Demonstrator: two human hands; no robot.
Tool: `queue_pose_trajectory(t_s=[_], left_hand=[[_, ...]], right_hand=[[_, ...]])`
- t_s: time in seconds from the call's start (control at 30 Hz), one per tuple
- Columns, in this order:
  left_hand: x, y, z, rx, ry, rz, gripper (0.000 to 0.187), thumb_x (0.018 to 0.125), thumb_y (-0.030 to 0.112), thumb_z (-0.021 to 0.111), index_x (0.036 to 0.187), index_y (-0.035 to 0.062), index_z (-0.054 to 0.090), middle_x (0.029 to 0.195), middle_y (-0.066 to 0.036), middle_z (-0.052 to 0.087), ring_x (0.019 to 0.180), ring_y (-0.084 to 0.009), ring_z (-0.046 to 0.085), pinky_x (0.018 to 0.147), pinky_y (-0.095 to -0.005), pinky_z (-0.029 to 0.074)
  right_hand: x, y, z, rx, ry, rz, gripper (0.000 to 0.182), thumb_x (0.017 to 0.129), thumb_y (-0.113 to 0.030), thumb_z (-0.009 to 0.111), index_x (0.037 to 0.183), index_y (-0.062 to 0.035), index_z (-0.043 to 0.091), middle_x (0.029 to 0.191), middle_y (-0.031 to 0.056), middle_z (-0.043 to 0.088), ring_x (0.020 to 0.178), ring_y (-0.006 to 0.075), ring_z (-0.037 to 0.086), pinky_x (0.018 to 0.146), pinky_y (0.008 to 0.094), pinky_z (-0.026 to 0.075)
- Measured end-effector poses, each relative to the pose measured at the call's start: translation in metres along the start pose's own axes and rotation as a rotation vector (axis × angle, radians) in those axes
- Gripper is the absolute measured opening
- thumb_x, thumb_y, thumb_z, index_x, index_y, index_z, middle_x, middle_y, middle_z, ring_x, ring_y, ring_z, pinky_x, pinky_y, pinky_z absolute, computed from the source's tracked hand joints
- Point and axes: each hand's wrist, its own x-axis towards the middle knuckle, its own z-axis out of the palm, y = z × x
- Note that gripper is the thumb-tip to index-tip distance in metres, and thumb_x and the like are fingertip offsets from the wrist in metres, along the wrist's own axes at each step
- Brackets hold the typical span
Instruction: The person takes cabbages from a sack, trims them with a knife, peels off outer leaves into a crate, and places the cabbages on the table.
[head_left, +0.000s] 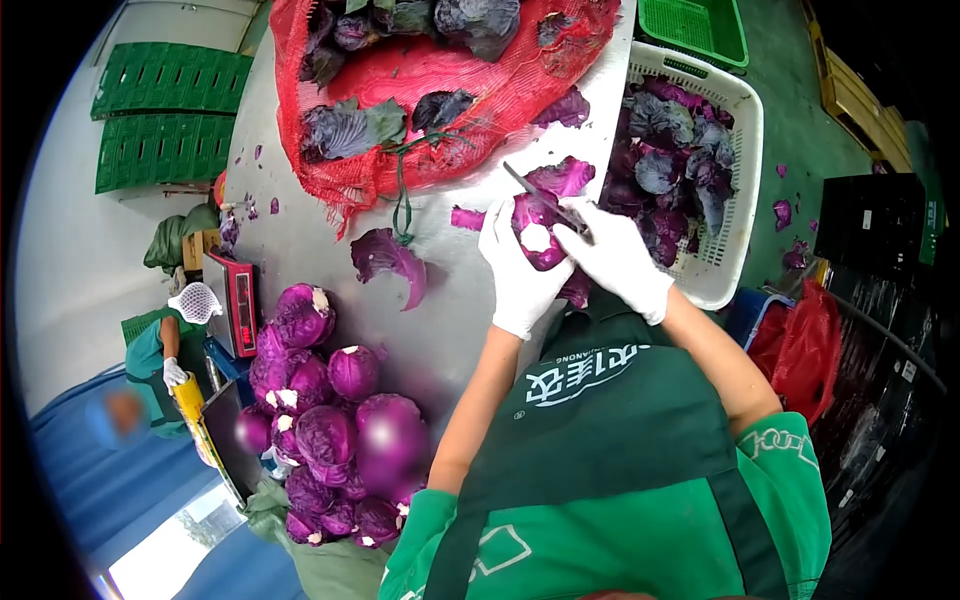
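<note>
My left hand [514,272], in a white glove, is closed around the side of a red cabbage [543,256] with its pale cut stem end facing up. A knife [527,187] is in my right hand [618,255], also gloved, with its blade reaching up and left over the cabbage. Purple leaf pieces lie about it: one loose leaf [566,176] just beyond the blade, and a curled leaf [388,262] farther left on the metal table [455,345]. Part of the cabbage is hidden behind my fingers.
A red mesh bag [455,165] with dark cabbages spreads across the table's far end. At right stands a white crate [745,170] of discarded leaves. Trimmed red cabbages [325,440] are piled at left near a scale [232,300]. Another person [150,375] stands beyond, far left.
</note>
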Motion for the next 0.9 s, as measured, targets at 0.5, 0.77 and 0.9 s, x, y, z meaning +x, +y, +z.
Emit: queue_pose_trajectory(t_s=[0.5, 0.77, 0.9], left_hand=[[-0.021, -0.012, -0.021, -0.175, -0.099, -0.009, 0.109, 0.064, 0.025, 0.09, 0.146, -0.0009, 0.024, 0.145, -0.022, 0.032, 0.137, -0.0366, 0.033, 0.117, -0.0444, 0.025], [-0.024, -0.009, -0.025, -0.158, -0.015, -0.075, 0.062, 0.082, 0.02, 0.078, 0.131, 0.0043, 0.044, 0.125, -0.013, 0.041, 0.122, -0.0275, 0.041, 0.109, -0.0408, 0.034], [-0.038, -0.019, -0.027, -0.245, 0.03, -0.155, 0.069, 0.081, 0.022, 0.079, 0.136, 0.002, 0.042, 0.127, -0.018, 0.042, 0.124, -0.0333, 0.037, 0.11, -0.0425, 0.032]], right_hand=[[0.03, 0.029, 0.022, 0.165, 0.063, 0.01, 0.038, 0.091, -0.033, 0.064, 0.114, -0.0017, 0.065, 0.093, 0.0236, 0.069, 0.089, 0.0408, 0.067, 0.079, 0.0438, 0.054], [0.029, 0.019, 0.016, -0.197, 0.12, -0.151, 0.023, 0.095, -0.023, 0.059, 0.102, -0.0026, 0.068, 0.08, 0.0231, 0.066, 0.069, 0.0383, 0.066, 0.061, 0.0437, 0.052], [0.052, 0.084, -0.019, -0.117, 0.363, 0.049, 0.035, 0.093, -0.028, 0.066, 0.115, -0.0013, 0.068, 0.075, 0.0106, 0.07, 0.061, 0.0151, 0.065, 0.058, 0.0299, 0.051]])
